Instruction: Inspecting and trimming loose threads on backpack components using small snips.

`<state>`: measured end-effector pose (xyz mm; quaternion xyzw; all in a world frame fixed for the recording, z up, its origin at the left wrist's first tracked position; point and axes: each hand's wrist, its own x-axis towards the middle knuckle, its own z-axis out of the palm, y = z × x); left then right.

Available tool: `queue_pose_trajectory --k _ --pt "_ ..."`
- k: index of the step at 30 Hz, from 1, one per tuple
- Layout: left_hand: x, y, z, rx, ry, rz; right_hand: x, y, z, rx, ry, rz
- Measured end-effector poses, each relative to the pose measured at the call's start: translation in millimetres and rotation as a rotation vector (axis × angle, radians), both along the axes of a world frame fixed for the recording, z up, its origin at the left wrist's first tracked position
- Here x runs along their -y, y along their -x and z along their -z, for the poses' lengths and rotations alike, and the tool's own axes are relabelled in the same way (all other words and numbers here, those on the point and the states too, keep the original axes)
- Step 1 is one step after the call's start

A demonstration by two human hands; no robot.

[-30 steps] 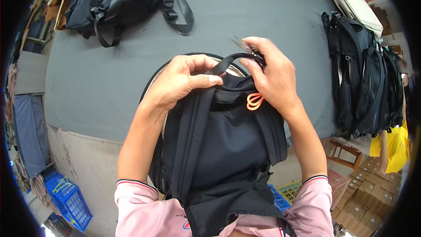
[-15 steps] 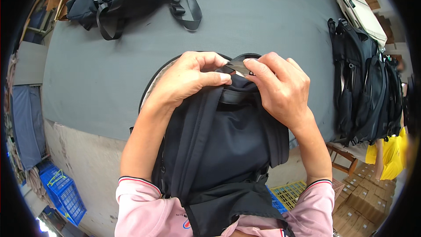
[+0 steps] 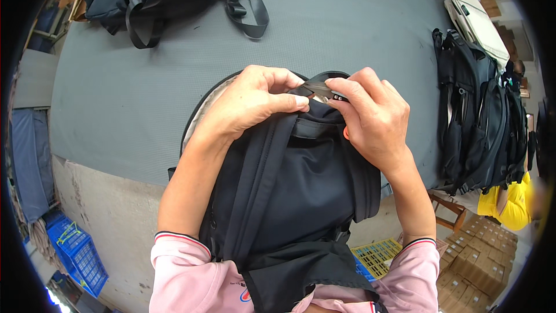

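Note:
A black backpack (image 3: 307,179) stands against me at the table's near edge, its shoulder straps toward me. At its top, my left hand (image 3: 243,101) pinches a piece of the black edge fabric between thumb and fingers. My right hand (image 3: 376,110) is closed round small thread snips (image 3: 320,89). Their dark blades point left and meet the fabric by my left fingertips. A bit of orange handle shows below the right palm. Pale lining (image 3: 209,101) is visible along the backpack's left rim.
Another black backpack (image 3: 162,0) lies at the far left of the grey padded table (image 3: 121,104). Several black backpacks (image 3: 475,116) and a cream bag (image 3: 475,23) stand at the right. Blue (image 3: 78,255) and yellow (image 3: 379,258) crates sit below; a person in yellow (image 3: 512,206) is near stacked cartons (image 3: 480,261).
The snips have turned slightly in my right hand, and their orange handle now shows. My left hand keeps its pinch. The person in yellow has shifted.

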<state>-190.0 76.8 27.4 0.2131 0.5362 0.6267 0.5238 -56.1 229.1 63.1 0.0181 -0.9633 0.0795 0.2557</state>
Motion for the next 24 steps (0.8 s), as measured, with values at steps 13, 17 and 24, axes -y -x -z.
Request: queue_pose_trajectory --k 13,17,24 --pt "-6 -14 10 -0.436 0.064 -0.121 -2 -5 -9 -0.137 0.454 0.196" --pt "-11 -32 6 -0.644 0.136 -0.354 -10 -5 -9 -0.095 0.786 0.228" --pt "12 -16 2 -0.026 -0.293 -0.221 -13 -7 19 0.166 0.635 0.243"
